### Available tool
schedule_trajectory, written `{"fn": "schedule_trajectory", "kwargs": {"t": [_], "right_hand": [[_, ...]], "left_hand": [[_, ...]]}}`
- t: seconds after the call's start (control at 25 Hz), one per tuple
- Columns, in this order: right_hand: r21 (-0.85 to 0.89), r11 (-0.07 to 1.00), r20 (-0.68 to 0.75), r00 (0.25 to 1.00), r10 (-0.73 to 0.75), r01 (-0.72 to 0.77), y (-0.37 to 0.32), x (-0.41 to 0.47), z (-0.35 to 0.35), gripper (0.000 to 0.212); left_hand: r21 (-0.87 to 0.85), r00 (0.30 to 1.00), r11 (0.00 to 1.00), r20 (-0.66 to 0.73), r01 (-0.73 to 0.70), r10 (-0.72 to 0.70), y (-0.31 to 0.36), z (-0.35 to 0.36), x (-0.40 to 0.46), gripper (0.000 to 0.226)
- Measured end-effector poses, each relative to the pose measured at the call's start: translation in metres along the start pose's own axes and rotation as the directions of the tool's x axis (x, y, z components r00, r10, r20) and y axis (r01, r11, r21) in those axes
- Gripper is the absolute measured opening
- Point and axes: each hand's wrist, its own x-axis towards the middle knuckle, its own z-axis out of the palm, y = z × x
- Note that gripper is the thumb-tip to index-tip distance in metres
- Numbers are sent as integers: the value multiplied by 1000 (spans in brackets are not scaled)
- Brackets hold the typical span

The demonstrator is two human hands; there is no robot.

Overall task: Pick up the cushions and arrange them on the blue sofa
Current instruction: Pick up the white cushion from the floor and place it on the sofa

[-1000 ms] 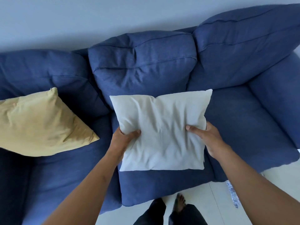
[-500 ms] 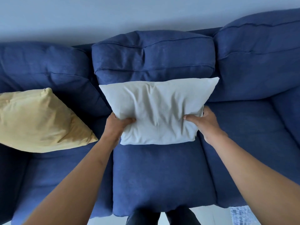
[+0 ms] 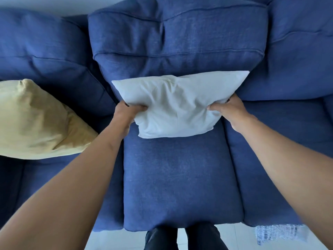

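**White cushion met the middle back cushion**

The white cushion lay crosswise on the blue sofa, its far long edge touching the middle back cushion. The left hand and right hand pinched its two short ends, equally near. A yellow cushion sat left of that back cushion.

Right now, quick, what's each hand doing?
Left hand: closed on the white cushion, gripping its left edge.
Right hand: closed on the same cushion, gripping its right edge.
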Motion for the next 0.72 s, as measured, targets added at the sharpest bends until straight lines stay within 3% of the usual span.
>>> {"fn": "schedule_trajectory", "kwargs": {"t": [0.12, 0.24, 0.32, 0.4, 0.48, 0.6, 0.72], "right_hand": [[126, 988, -115, 991, -75, 89, -15, -4, -15, 42], [111, 988, -160, 983, -87, 106, -26, -3, -23, 20], [-1, 990, -164, 977, -139, 140, -29, -4, -31, 40], [-70, 979, -270, 941, -205, 193, -34, -8, -40, 51], [-76, 974, -309, 924, -227, 214, -40, -12, -45, 53], [-53, 985, -218, 961, -171, 163, -43, -19, -46, 49], [-74, 987, -235, 959, -155, 142, -40, -15, -45, 57]], "left_hand": [[-81, 997, 994, -16, -79, 78, 14, -13, -3, 54], [-92, 989, 985, -37, -143, 140, 24, -13, -11, 24], [-65, 984, 984, -65, -168, 164, 28, -12, -19, 3], [-113, 977, 975, -113, -192, 180, 30, -17, -26, 8], [-147, 972, 966, -132, -211, 192, 29, -22, -32, 12], [-90, 970, 980, -183, -178, 159, 20, -30, -36, 11], [-14, 974, 988, -173, -153, 148, 23, -37, -29, 9]]}}
